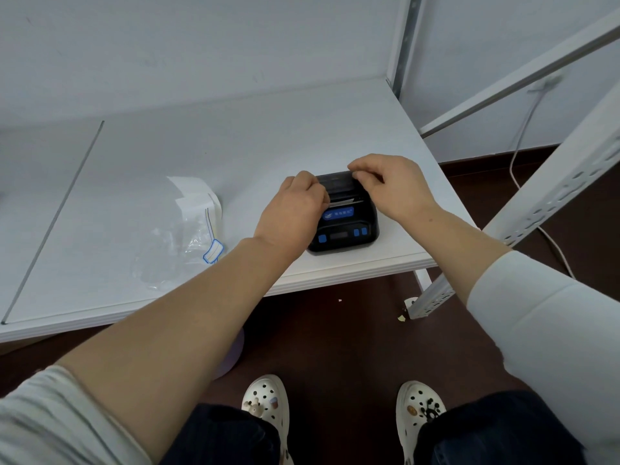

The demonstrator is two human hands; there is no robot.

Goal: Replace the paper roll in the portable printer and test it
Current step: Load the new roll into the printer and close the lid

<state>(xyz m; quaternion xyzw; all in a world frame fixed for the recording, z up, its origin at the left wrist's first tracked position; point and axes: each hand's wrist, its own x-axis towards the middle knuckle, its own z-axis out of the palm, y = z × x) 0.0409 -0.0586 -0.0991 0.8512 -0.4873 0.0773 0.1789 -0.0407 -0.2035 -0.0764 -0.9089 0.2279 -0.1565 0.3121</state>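
Observation:
A small black portable printer [345,229] with blue buttons and a blue label sits near the right front corner of the white table [235,146]. A strip of white paper [342,203] shows at its slot. My left hand [292,209] rests on the printer's left side, fingers curled at the paper slot. Over the printer's rear cover lies my right hand [389,182], its fingertips pressing on the dark lid [335,181]. Whether the lid is fully closed is hidden by my fingers.
To the left of the printer lie a white strip of label paper [198,199] and a crumpled clear plastic bag [177,253]. A white metal rack frame [550,203] stands to the right. A white cable [523,162] hangs by the wall.

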